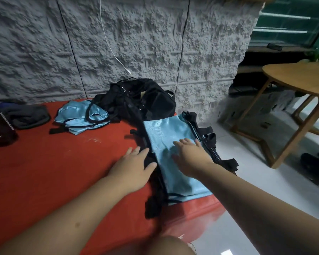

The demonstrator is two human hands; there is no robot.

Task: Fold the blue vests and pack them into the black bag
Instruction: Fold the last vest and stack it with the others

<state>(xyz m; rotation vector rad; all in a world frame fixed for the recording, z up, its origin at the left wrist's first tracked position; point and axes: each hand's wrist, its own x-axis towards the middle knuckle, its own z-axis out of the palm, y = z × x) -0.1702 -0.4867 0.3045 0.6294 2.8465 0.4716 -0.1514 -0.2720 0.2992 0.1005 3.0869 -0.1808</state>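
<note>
A light-blue vest [166, 133] with black trim and straps lies folded flat on the red mat [53, 172] near its right edge. My right hand [190, 153] presses flat on the blue fabric, fingers straight. My left hand [136, 164] rests flat on the vest's black left edge, fingers spread. A second blue vest [81, 116] lies crumpled at the back of the mat. The black bag [147, 100] slumps against the wall behind the folded vest, its top open.
A grey folded cloth [29, 115] and a dark object [0, 129] lie at the mat's far left. A wooden round table [300, 78] stands right on the pale floor [247, 162]. A white cable [109, 43] hangs down the rough grey wall.
</note>
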